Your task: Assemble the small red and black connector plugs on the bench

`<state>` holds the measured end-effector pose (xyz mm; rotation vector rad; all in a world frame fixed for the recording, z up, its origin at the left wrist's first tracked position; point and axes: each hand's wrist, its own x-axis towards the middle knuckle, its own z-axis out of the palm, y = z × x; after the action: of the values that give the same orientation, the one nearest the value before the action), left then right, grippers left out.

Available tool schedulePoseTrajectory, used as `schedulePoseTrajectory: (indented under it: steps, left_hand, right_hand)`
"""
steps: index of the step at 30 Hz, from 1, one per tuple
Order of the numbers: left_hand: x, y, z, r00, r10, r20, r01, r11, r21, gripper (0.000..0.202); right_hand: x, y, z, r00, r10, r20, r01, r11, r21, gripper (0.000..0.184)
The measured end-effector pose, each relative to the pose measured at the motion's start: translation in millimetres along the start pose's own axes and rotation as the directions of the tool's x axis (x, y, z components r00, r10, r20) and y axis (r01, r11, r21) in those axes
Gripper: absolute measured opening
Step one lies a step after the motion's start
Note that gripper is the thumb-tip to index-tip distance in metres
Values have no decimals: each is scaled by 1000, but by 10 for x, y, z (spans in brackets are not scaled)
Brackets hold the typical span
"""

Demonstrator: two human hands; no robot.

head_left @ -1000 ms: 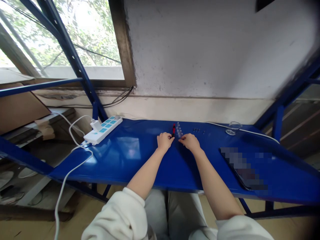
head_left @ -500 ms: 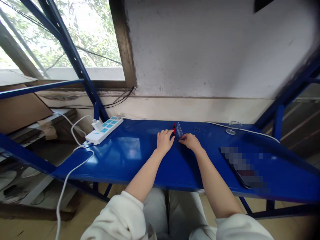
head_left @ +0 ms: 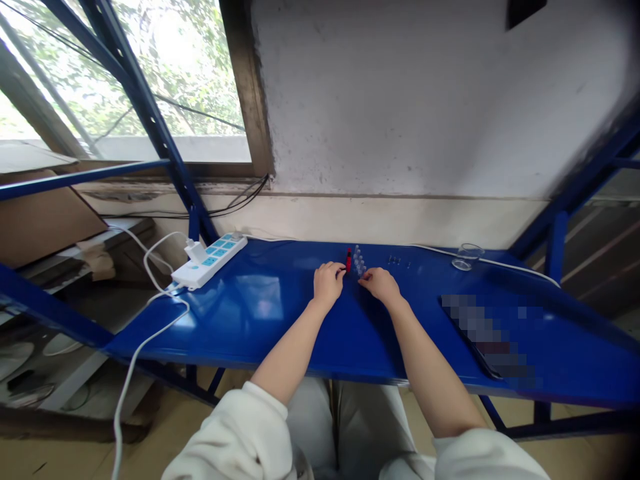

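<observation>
A knobbly, see-through plastic strip (head_left: 357, 259), which looks like a terminal block, lies lengthwise on the blue table. My right hand (head_left: 381, 285) pinches its near end between thumb and fingertips. Just left of the strip is a small red-and-black object (head_left: 349, 259), its kind too small to tell. My left hand (head_left: 328, 282) is closed at the near end of this object, with a dark bit showing at the fingertips. Whether the fingers grip it or only touch it is unclear. Several tiny pieces (head_left: 395, 260) lie right of the strip.
A white power strip (head_left: 210, 261) with a plugged-in adapter stands at the left. At the back right are a clear round container (head_left: 469, 255) and a white cable (head_left: 520, 265). A blurred-out flat dark object (head_left: 480, 340) lies at the right. Blue frame posts rise at both sides.
My left thumb and fingers have drawn together and back slightly, uncovering more of the red-and-black object. My right hand stays at the strip's near end.
</observation>
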<state>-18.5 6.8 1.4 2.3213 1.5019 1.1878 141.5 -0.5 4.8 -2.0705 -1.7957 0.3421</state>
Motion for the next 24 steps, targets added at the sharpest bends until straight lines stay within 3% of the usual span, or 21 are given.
schedulePoseTrajectory:
  steps: [6,24]
  left_hand:
    - [21,48,-18,985,-2,-172,-31,981,-189,15]
    - [4,112,-49,982,-24,-190,-21,973,-231,18]
  right_hand:
    - [-27,-52,-9,991,-131,-15,131,991,30,11]
    - [-54,-107,-22,979,-194,-55,194,981,-13,5]
